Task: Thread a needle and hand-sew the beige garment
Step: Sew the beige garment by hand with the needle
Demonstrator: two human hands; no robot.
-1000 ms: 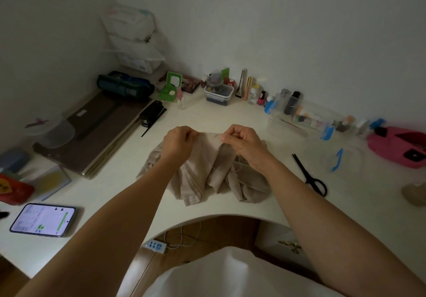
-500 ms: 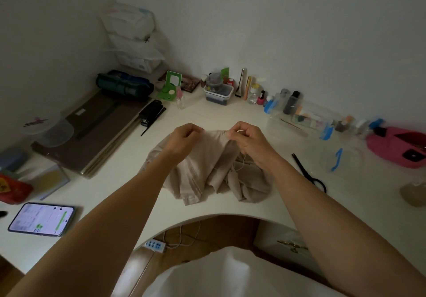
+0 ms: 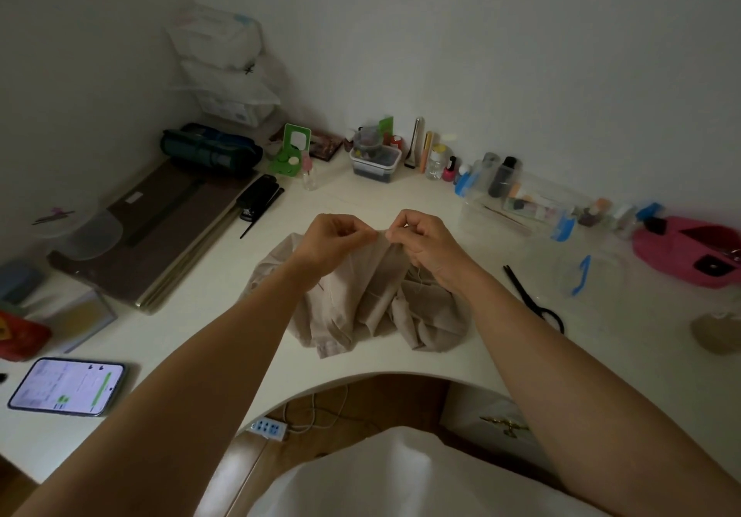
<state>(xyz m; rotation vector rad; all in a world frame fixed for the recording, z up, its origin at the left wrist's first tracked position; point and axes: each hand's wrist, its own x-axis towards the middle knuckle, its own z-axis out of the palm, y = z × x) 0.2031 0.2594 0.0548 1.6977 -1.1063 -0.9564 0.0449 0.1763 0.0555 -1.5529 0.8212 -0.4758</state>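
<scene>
The beige garment (image 3: 373, 300) lies bunched on the white desk (image 3: 200, 316) in front of me. My left hand (image 3: 331, 242) pinches its raised top edge with thumb and fingers curled. My right hand (image 3: 421, 240) pinches the same edge just to the right, the two hands almost touching. A thin pale thread (image 3: 419, 276) trails below my right hand over the cloth. The needle is too small to make out.
Black scissors (image 3: 535, 300) lie to the right of the garment. A lit phone (image 3: 68, 386) sits at the near left. Brown boards (image 3: 160, 232), a black stapler (image 3: 256, 196), small bottles and clear boxes (image 3: 517, 200) line the back. A pink case (image 3: 689, 248) is far right.
Both hands have moved slightly away from me along the garment's top edge and drawn closer together, still pinching the cloth.
</scene>
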